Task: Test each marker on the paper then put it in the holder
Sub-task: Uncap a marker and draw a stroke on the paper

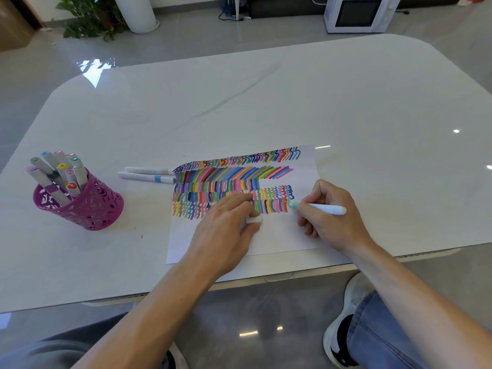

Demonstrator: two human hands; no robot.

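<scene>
A white sheet of paper [282, 235] covered with rows of coloured strokes lies near the table's front edge. My right hand [330, 217] grips a white marker [323, 209] whose green tip touches the paper at the right end of the lowest row. My left hand [226, 230] rests on the paper and holds the marker's white cap [253, 220] between thumb and fingers. A purple cut-out holder [85, 206] stands at the left with several markers upright in it. Two white markers [149, 174] lie on the table between holder and paper.
The white marble table [266, 102] stretches far beyond the paper. Beyond it on the floor are a potted plant [87, 17], a white column base [138, 14] and a white microwave [356, 13]. My knees and a shoe show below the front edge.
</scene>
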